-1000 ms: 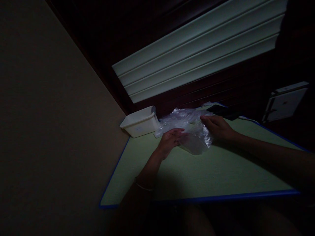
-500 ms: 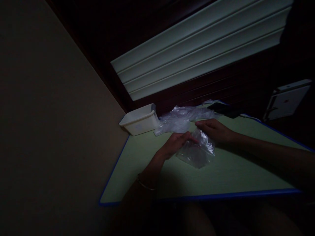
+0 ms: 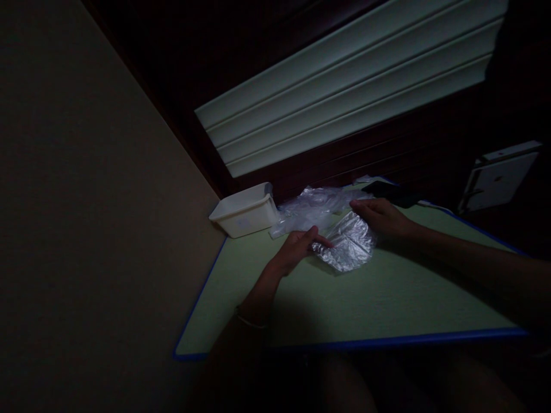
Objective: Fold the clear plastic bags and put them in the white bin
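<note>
A clear plastic bag [image 3: 348,244], crinkled and shiny, stretches between my two hands above the green table [image 3: 379,304]. My left hand [image 3: 298,248] grips its left edge, thumb on top and a finger reaching along the plastic. At the bag's upper right corner, my right hand [image 3: 379,217] pinches it between thumb and fingers. Just behind lies a loose pile of clear plastic bags [image 3: 305,209], partly covered by my right hand and the held bag. The dim light hides fine detail.
A white plastic bin [image 3: 245,212] stands at the table's back left corner, by the wall [image 3: 107,229]. A dark flat object [image 3: 394,194] lies at the back right. Beyond the table, a white boxy object [image 3: 499,178] is at the right. The table has a blue edge.
My hands have moved apart, the left leftward and the right slightly up and to the right. The bag is now spread wider and tauter, its lower edge higher than before.
</note>
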`<control>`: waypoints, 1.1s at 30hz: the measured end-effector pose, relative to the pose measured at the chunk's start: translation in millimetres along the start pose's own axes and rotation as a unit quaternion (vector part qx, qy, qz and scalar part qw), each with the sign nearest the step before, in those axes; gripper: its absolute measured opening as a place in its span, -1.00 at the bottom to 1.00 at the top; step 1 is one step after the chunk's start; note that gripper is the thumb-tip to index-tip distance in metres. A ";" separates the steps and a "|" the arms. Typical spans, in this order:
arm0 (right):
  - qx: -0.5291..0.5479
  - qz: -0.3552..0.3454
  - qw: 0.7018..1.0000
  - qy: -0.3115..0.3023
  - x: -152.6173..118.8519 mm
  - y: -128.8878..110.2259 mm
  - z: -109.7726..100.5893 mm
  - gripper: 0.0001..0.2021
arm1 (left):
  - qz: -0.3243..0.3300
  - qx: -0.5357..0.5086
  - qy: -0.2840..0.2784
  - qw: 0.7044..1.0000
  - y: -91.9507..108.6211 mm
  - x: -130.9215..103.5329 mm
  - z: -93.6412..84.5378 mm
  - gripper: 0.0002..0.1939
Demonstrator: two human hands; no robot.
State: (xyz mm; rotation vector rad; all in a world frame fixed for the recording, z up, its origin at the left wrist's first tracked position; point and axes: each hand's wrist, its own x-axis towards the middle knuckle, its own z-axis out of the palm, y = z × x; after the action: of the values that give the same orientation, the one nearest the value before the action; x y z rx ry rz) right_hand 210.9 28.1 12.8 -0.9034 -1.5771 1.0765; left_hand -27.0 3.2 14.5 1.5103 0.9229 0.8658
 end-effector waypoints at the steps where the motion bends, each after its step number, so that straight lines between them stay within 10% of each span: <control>1: -0.006 -0.002 1.000 0.007 1.1 1.1 -1.3 -0.55 | 0.001 0.002 0.005 1.000 -0.5 0.2 -1.5 -0.40; 15: -0.054 -0.038 0.997 0.031 7.4 7.3 -10.3 -0.52 | -0.001 -0.058 0.021 0.998 -5.9 3.6 -12.3 -0.49; 22: -0.065 -0.043 0.995 -0.058 -3.9 -19.1 1.2 -0.46 | 0.005 -0.040 0.024 0.999 -4.9 8.0 0.3 -0.47; 33: -0.072 -0.042 0.986 -0.146 -9.2 -25.7 2.6 -0.49 | -0.076 -0.048 -0.125 0.988 2.8 -4.9 32.0 -0.57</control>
State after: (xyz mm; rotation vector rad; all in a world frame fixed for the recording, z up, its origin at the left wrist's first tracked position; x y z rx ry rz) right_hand 209.3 10.6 33.9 -0.7917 -1.9389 1.0832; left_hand 0.0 -15.0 13.2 1.4078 0.7886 0.5870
